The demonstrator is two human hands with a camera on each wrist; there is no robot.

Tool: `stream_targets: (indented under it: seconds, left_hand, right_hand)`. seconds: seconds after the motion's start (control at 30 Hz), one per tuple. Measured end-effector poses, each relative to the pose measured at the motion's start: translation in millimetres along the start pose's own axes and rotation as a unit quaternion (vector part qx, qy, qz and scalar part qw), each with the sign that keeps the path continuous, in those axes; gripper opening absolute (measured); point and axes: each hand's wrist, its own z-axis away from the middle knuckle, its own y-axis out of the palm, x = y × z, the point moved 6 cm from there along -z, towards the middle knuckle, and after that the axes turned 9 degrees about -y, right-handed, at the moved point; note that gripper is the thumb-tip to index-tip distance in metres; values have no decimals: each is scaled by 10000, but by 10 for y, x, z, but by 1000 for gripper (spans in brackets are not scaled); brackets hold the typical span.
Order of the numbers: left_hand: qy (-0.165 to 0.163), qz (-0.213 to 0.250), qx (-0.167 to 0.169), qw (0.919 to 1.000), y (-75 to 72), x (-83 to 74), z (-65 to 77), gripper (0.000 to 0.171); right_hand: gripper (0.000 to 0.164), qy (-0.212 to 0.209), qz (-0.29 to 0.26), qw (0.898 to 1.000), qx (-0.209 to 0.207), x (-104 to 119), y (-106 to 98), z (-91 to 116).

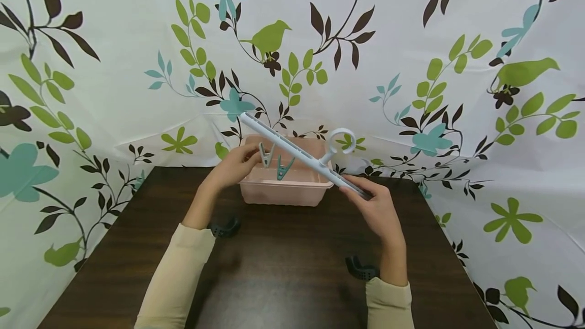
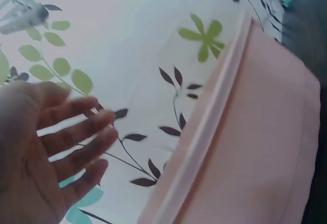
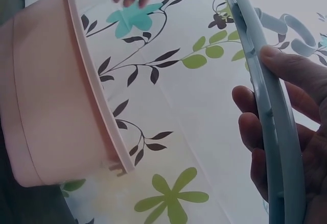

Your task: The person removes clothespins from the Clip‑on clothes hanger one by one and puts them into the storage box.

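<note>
My right hand (image 1: pixel 377 207) grips a pale blue clip hanger (image 1: pixel 299 154) by its lower right end. The bar slants up to the left, with a ring-shaped hook (image 1: pixel 342 141) on top. A whitish clip (image 1: pixel 266 155) and a teal clip (image 1: pixel 282 168) hang below it. Beside the whitish clip is my left hand (image 1: pixel 233 166), its fingers loosely bent. From the left wrist view, that hand (image 2: pixel 56 142) holds nothing. The right wrist view has thumb and fingers wrapped round the bar (image 3: pixel 273 117).
A pink plastic basin (image 1: pixel 283 194) stands on the dark wooden table (image 1: pixel 274 258), below and behind the hanger. A white cloth (image 1: pixel 137 95) printed with leaves and birds hangs behind and at both sides of the table.
</note>
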Motion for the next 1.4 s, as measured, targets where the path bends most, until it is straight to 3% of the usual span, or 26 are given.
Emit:
stream_targets:
  seconds: [0.17,0.3,0.4,0.5,0.67,0.93,1.4]
  left_hand:
    - [75,1084,-102,9940,42,-112,190,59]
    - [461,1978,-28,9792,147,-200,337,71]
    - [850,2347,6,9683,208,-255,432,64]
    - [994,2376,-99,9662,241,-276,498,47]
    - [805,2243,-371,9705,276,-237,572,29]
    - [693,2547,-520,9631,255,-146,713,30]
    - [755,2417,-1008,9621,110,-103,815,26]
  right_hand:
    - [29,-97,-64,9999,50,27,52,-2]
    - [30,-177,-41,9998,104,51,83,-4]
    - [30,-174,-40,9998,85,60,87,-2]
    - [29,-124,-22,9999,70,62,81,-1]
    - [30,-8,22,9998,180,72,93,17]
    - [30,-18,52,9992,385,128,141,30]
    - [31,-47,9,9987,502,179,221,24]
